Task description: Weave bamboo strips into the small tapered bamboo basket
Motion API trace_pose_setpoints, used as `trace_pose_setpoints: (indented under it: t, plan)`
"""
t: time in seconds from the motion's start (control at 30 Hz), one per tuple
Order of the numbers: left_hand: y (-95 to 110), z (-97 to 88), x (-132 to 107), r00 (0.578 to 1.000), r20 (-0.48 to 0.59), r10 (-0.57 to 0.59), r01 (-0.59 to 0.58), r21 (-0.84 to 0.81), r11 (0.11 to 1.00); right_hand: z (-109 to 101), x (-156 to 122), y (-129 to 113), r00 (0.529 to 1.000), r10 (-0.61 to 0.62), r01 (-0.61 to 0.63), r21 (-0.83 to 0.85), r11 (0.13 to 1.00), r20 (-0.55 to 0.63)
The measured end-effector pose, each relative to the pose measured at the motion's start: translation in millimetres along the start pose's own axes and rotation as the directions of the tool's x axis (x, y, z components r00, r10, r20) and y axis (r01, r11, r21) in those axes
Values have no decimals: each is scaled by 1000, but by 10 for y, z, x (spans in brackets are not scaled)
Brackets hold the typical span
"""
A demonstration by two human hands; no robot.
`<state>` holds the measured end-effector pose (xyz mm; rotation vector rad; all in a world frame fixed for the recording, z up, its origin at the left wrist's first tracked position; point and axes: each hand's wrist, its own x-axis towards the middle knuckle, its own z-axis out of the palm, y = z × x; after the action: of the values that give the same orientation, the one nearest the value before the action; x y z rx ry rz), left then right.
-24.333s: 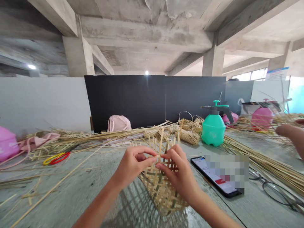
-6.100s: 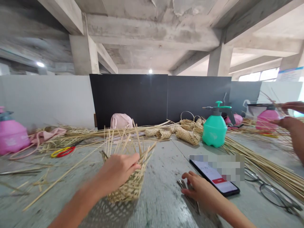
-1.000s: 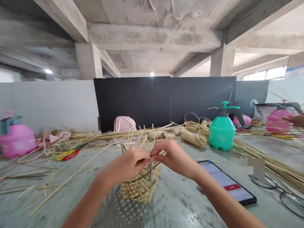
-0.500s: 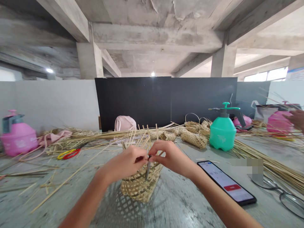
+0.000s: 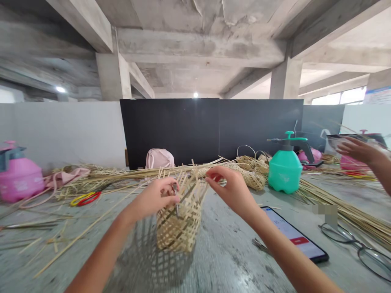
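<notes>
A partly woven bamboo basket [image 5: 179,230] stands on the table before me, with loose strips [image 5: 183,179] sticking up from its rim. My left hand [image 5: 154,197] is at the rim's left side, its thumb and fingers closed on a slim metal clip [image 5: 176,208] that hangs against the weave. At the upper right of the basket, my right hand [image 5: 229,187] is closed in a pinch at the end of a bamboo strip [image 5: 203,190]; the fingertips partly hide it. A second metal object, like a clip [image 5: 259,245], lies beside my right forearm.
A phone [image 5: 305,240] and glasses [image 5: 339,234] lie at right, near a green spray bottle [image 5: 285,171] and long strips [image 5: 342,207]. Scissors [image 5: 85,198] and a pink spray bottle [image 5: 20,179] are at left. Another person's hand [image 5: 360,150] reaches in at far right.
My hands have drawn apart, the right one moving right and slightly up. The clip has shifted left with my left hand. The other person's hand has come further into view.
</notes>
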<state>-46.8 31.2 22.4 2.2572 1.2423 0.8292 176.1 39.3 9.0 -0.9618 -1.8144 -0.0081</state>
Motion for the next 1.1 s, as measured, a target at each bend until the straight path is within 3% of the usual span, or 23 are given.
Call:
trace_pose_setpoints:
  t: [0.13, 0.27, 0.33, 0.47, 0.57, 0.73, 0.83, 0.93, 1.03, 1.1]
  plan:
    - [-34, -52, -6, 998, -55, 2, -12, -181, 983, -96, 24, 13, 991, 124, -125, -8, 992, -45]
    - [-112, -61, -16, 996, 91, 8, 20, -297, 955, -294, 39, 4, 984, 167, -169, 22, 985, 67]
    - [-191, -71, -6, 995, 101, 27, 4, -295, 956, -377, 2, 29, 977, 168, -174, 33, 984, 128]
    - [-346, -58, 45, 996, 5, 87, -82, -284, 955, -346, -250, 100, 958, 152, -180, 100, 979, 245]
    - [-392, 80, 101, 993, -117, 16, -40, -208, 977, -131, -531, 113, 944, 151, -219, 214, 952, 293]
    - [-436, 526, 175, 902, -430, -43, 5, -88, 996, 187, -824, 92, 964, 156, -205, 235, 950, 213]
    - [-502, 740, 211, 838, -544, -45, 19, -53, 998, 205, -869, 90, 973, 144, -181, 208, 961, 181]
    - [-514, 827, 237, 737, -675, -25, 25, -10, 1000, 182, -896, 73, 984, 126, -146, 161, 976, 130]
    - [-372, 865, 165, 657, -750, 73, 9, 104, 995, 192, -927, 34, 991, 81, -94, 114, 989, 109]
    - [-199, 929, 43, 669, -690, 276, -45, 334, 942, 208, -943, 4, 994, 61, -68, 83, 994, 89]
